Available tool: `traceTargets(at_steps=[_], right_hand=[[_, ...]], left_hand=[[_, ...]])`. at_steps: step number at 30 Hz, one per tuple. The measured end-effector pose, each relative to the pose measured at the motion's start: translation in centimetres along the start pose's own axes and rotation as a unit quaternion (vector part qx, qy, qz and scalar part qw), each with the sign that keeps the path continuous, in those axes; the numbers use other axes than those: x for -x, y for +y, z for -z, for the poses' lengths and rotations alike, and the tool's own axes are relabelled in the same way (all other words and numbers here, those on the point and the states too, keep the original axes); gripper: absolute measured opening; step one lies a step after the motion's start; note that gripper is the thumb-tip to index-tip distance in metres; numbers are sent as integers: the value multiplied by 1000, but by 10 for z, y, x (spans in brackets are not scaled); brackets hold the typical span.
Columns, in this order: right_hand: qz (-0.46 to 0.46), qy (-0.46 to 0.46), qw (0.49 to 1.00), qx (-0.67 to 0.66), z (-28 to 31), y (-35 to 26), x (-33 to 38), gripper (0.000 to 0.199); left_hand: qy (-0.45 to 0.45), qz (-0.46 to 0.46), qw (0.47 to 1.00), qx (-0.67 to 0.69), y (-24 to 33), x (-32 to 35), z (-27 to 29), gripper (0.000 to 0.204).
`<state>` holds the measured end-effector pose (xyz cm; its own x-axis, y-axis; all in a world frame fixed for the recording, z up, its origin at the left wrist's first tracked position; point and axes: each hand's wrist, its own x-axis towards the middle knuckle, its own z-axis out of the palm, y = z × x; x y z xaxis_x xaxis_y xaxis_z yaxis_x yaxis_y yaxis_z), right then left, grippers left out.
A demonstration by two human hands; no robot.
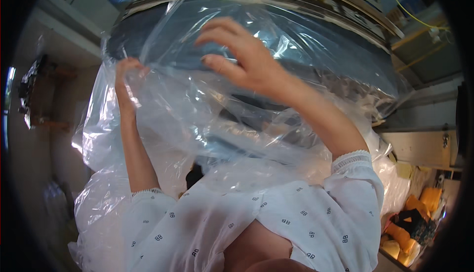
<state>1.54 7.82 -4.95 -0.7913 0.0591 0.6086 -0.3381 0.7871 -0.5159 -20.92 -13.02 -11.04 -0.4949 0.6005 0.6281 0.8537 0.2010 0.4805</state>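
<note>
Clear plastic sheeting (pixel 207 124) is pinched in the left hand (pixel 129 72) at its edge, while the right hand (pixel 242 57), open-fingered above it, should grasp gently.

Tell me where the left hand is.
In the head view, the left hand is upper left, gripping the clear plastic bag, left of the right hand.

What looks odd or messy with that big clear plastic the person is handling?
The clear plastic sheet is crumpled and bunched, draped over the forearms instead of lying flat. The left hand pinches its edge; the right hand presses against it with fingers spread. No tear or spill is visible.
</note>
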Motion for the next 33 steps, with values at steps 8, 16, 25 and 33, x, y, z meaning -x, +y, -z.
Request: traceTargets(at_steps=[8, 16, 25, 33], right_hand=[[-60, -191, 955, 221, -31, 58, 26, 59], [-68, -198, 949, 236, -36, 49, 21, 57], [-87, -147, 978, 122, -18, 53, 12, 65], [-323, -200, 900, -214, -12, 68, -16, 35]], left_hand=[[-212, 202, 955, -37, -41, 31, 65, 18], [-79, 150, 963, -208, -31, -98, -59, 41], [22, 181, 967, 181, -36, -100, -79, 15], [122, 113, 981, 97, -23, -92, -44, 10]])
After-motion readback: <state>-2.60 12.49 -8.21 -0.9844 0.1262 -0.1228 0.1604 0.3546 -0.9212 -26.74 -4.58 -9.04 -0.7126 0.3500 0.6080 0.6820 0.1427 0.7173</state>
